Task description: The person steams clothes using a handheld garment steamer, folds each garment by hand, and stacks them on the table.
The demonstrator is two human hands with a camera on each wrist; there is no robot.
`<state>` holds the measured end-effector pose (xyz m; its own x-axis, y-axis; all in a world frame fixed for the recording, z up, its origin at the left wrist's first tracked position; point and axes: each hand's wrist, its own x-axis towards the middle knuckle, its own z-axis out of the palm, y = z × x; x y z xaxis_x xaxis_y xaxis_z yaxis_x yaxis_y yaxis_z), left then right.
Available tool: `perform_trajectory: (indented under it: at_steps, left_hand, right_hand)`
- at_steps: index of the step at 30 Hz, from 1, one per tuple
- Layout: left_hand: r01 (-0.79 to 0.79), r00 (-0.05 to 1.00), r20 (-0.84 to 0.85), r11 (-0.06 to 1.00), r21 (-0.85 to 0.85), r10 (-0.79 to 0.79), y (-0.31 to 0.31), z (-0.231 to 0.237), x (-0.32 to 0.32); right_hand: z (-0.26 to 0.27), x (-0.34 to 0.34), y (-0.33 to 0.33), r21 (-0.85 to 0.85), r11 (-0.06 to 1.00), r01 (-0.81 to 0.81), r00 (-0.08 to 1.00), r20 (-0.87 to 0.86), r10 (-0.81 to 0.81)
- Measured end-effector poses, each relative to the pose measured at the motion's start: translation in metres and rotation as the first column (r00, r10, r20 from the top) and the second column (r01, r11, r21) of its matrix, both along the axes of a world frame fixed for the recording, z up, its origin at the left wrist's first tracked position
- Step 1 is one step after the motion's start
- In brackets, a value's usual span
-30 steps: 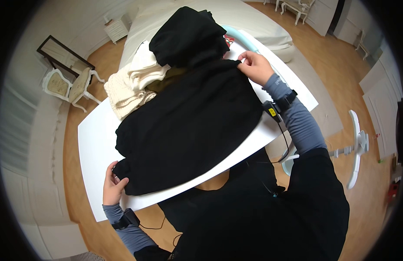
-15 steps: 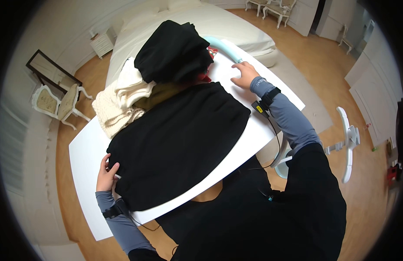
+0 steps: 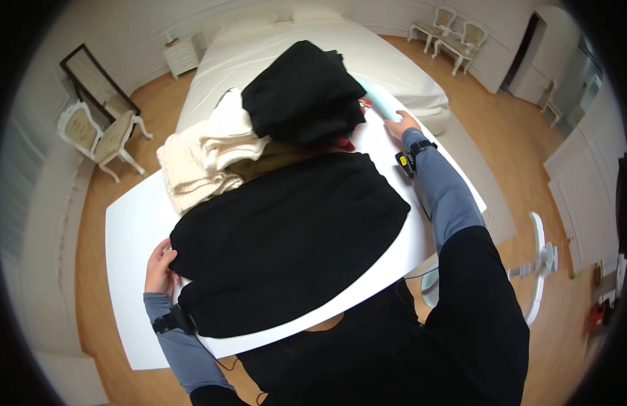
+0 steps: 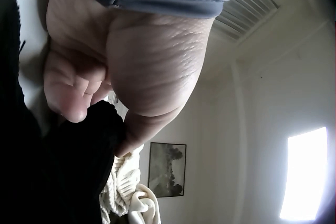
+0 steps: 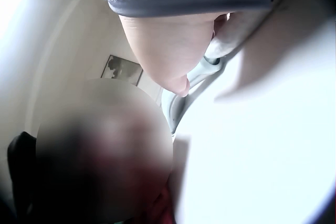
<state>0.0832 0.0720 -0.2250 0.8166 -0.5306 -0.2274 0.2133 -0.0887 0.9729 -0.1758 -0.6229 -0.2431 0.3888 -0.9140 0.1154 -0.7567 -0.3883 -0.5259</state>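
A black garment (image 3: 286, 243) lies spread across a white board (image 3: 134, 271). At its left end, my left hand (image 3: 161, 269) holds the edge of the cloth; the left wrist view shows black fabric (image 4: 89, 150) between the thumb and the curled fingers of that hand (image 4: 121, 61). My right hand (image 3: 402, 125) is at the board's far right edge, gripping a light blue tube (image 3: 381, 98). In the right wrist view the thumb of this hand (image 5: 168, 50) lies against the tube (image 5: 170, 106), and its other fingers are mostly hidden.
Behind the garment are a folded black cloth (image 3: 303, 95), cream knitwear (image 3: 191, 166), and olive and red fabric (image 3: 346, 143). A bed (image 3: 394, 68) stands beyond the board. White chairs (image 3: 97, 135) and a mirror are at the left, a white stand (image 3: 538, 271) at the right.
My right hand has let go of the black garment's far right corner and moved to the blue tube. My left hand has shifted from the garment's lower left corner to its upper left edge.
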Motion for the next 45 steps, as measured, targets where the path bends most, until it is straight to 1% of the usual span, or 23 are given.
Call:
perform_trajectory:
  at_steps: [2,3,5,7,8,9,10,12,15,18,21,23,26,27,29,31,33,34,37,39,41,43,45]
  left_hand:
    - [0.033,0.999,-0.016,0.999,-0.038,-0.034,0.006,-0.007,0.008]
    - [0.089,0.996,-0.022,0.994,-0.069,-0.091,0.008,-0.011,0.011]
    - [0.140,0.989,-0.041,0.986,-0.091,-0.144,0.004,-0.002,0.006]
    - [0.147,0.988,-0.043,0.987,-0.064,-0.150,0.003,0.002,0.004]
    - [0.171,0.984,-0.041,0.984,-0.047,-0.173,0.004,0.005,0.004]
    - [0.146,0.987,-0.059,0.988,-0.056,-0.149,0.001,0.009,0.000]
    - [0.144,0.987,-0.067,0.987,-0.066,-0.149,0.002,0.005,0.003]
    - [0.110,0.989,-0.085,0.990,-0.083,-0.117,0.007,-0.002,0.006]
    - [0.089,0.992,-0.075,0.988,-0.126,-0.099,0.005,0.000,0.001]
    - [0.063,0.995,-0.069,0.996,-0.060,-0.067,0.005,0.006,0.002]
    - [0.074,0.996,-0.043,0.996,-0.058,-0.076,0.006,-0.002,0.007]
    - [0.106,0.993,-0.041,0.993,-0.053,-0.108,0.006,-0.003,0.009]
    - [0.116,0.993,-0.031,0.993,-0.032,-0.117,0.008,-0.006,0.013]
    - [0.121,0.992,-0.023,0.993,-0.010,-0.121,0.007,-0.007,0.013]
    - [0.115,0.993,-0.005,0.993,-0.008,-0.115,0.003,-0.006,0.009]
    - [0.091,0.996,0.005,0.996,0.014,-0.091,0.003,-0.008,0.011]
    - [0.094,0.996,-0.004,0.995,0.019,-0.094,0.005,-0.006,0.009]
    - [0.095,0.996,-0.002,0.996,0.005,-0.095,0.004,-0.003,0.006]
    - [0.081,0.997,0.000,0.997,-0.019,-0.081,0.005,-0.011,0.013]
    - [0.053,0.998,-0.015,0.998,-0.045,-0.053,0.002,-0.014,0.013]
    - [0.071,0.996,0.065,0.992,-0.108,-0.064,-0.001,-0.046,0.034]
    - [0.039,0.999,0.019,0.998,-0.055,-0.038,0.000,-0.021,0.017]
    - [0.088,0.996,0.009,0.995,-0.043,-0.088,0.001,-0.022,0.021]
  right_hand:
    - [0.004,0.004,-0.001,0.046,0.999,0.012,1.000,-0.018,-0.012]
    - [-0.011,0.009,-0.012,-0.034,0.995,0.098,0.995,0.039,-0.097]
    - [-0.019,0.003,-0.028,-0.002,0.998,0.066,0.980,0.186,-0.065]
    - [-0.022,0.000,-0.032,-0.151,0.984,0.091,0.968,0.246,-0.051]
    - [-0.019,-0.004,-0.029,-0.060,0.994,0.089,0.936,0.346,-0.062]
    - [-0.035,-0.006,-0.055,-0.071,0.994,0.086,0.922,0.383,-0.053]
    - [-0.018,-0.008,-0.028,0.067,0.996,0.052,0.834,0.546,-0.080]
    - [-0.024,-0.014,-0.035,0.083,0.996,0.019,0.752,0.655,-0.069]
    - [-0.021,-0.030,-0.017,-0.009,0.999,0.033,0.669,0.743,-0.015]
    - [-0.020,-0.057,-0.001,-0.037,0.999,0.010,0.540,0.841,0.026]
    - [0.012,-0.089,0.045,-0.092,0.996,-0.016,0.518,0.851,0.088]
    - [0.042,-0.105,0.077,-0.163,0.982,-0.093,0.446,0.875,0.187]
    - [0.082,-0.122,0.115,-0.250,0.934,-0.253,0.457,0.820,0.344]
    - [0.089,-0.126,0.121,-0.257,0.935,-0.244,0.467,0.814,0.346]
    - [0.101,-0.131,0.132,-0.336,0.822,-0.460,0.491,0.675,0.551]
    - [0.113,-0.133,0.149,-0.266,0.816,-0.513,0.530,0.650,0.545]
    - [0.118,-0.117,0.169,-0.348,0.722,-0.599,0.651,0.314,0.691]
    - [0.126,-0.103,0.196,-0.349,0.668,-0.657,0.619,0.256,0.743]
    - [0.130,-0.071,0.230,-0.290,0.564,-0.773,0.585,0.018,0.811]
    - [0.129,-0.050,0.256,-0.176,0.553,-0.815,0.570,-0.067,0.819]
    - [0.117,-0.028,0.271,-0.172,0.515,-0.840,0.536,-0.105,0.838]
    - [0.112,-0.006,0.297,-0.163,0.482,-0.861,0.499,-0.078,0.863]
    - [0.122,0.010,0.326,0.033,0.521,-0.853,0.518,-0.066,0.853]
